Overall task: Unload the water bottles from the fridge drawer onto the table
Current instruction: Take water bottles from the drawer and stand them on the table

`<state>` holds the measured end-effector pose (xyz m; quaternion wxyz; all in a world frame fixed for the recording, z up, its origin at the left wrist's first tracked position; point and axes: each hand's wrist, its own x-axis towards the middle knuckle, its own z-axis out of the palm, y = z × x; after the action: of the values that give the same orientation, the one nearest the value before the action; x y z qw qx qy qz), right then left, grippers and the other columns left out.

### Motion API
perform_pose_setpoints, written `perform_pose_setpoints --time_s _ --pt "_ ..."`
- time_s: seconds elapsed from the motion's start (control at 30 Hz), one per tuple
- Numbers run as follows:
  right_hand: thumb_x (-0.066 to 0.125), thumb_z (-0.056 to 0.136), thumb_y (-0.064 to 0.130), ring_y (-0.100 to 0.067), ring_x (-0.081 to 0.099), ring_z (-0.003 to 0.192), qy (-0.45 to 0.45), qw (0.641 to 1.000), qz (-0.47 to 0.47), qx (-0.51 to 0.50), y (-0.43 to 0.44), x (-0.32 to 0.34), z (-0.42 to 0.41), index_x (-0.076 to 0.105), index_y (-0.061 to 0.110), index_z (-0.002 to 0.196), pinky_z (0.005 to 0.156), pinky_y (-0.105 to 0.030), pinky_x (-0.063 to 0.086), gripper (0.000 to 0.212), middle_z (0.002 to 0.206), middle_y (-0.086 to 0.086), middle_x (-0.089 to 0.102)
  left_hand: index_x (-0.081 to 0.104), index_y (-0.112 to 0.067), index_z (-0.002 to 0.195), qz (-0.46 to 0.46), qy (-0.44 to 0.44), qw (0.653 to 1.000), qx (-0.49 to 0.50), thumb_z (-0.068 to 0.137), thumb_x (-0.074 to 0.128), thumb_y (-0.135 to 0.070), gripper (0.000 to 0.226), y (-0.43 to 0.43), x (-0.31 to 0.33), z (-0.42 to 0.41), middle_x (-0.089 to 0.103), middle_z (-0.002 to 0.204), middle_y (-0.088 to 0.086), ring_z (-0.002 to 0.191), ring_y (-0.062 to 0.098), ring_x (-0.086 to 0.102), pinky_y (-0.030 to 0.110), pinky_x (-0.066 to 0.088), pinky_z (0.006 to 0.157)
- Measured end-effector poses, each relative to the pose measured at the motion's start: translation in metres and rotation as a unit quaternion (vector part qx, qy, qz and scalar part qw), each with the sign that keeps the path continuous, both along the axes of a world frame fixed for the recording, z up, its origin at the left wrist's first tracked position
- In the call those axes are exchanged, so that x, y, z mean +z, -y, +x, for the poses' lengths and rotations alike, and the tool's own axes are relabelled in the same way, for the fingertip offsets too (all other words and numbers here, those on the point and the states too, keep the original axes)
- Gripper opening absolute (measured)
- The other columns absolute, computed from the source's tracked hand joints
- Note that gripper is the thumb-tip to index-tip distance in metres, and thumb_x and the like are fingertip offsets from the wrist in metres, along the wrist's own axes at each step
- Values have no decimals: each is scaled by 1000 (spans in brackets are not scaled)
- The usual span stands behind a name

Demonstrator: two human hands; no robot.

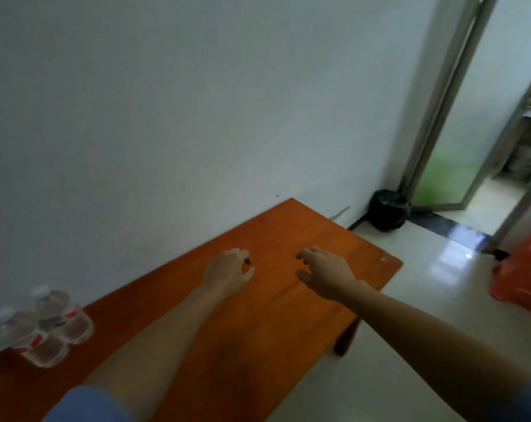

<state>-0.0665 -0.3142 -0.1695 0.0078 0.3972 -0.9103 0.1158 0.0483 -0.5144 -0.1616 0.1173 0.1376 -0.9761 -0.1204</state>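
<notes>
Several clear water bottles with white caps and red-and-white labels stand close together at the left end of the orange wooden table, near the wall. My left hand hovers over the middle of the table with loosely curled fingers and holds nothing. My right hand hovers beside it, to the right, fingers spread and empty. Both hands are well to the right of the bottles. The fridge drawer is not in view.
The table stands against a pale wall. A black bag sits on the floor in the corner by a glass door. A red plastic object stands on the shiny tiled floor at the right edge.
</notes>
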Motion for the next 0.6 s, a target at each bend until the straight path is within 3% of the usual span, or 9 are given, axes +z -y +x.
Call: perform_pose_setpoints --time_s 0.27,0.43,0.6 --pt "55 91 42 -18 60 97 -12 980 3 -199 -207 3 -73 52 26 127 76 -29 50 40 116 1 60 64 -21 98 -14 5 982 -190 89 57 -36 18 -175 2 -155 63 93 -2 76 12 54 26 40 60" --pt "54 90 44 -23 60 102 -1 955 1 -295 -327 -4 -134 50 28 129 81 -35 49 42 121 1 59 64 -20 100 -5 15 957 -290 88 59 -36 21 -287 -5 -265 65 98 2 86 19 61 33 52 74" --pt "54 89 44 -23 59 103 2 915 6 -404 -438 3 -186 51 29 127 78 -33 45 41 122 3 59 62 -22 104 -27 15 918 -395 90 56 -39 23 -406 -2 -371 63 101 0 91 21 59 38 52 79"
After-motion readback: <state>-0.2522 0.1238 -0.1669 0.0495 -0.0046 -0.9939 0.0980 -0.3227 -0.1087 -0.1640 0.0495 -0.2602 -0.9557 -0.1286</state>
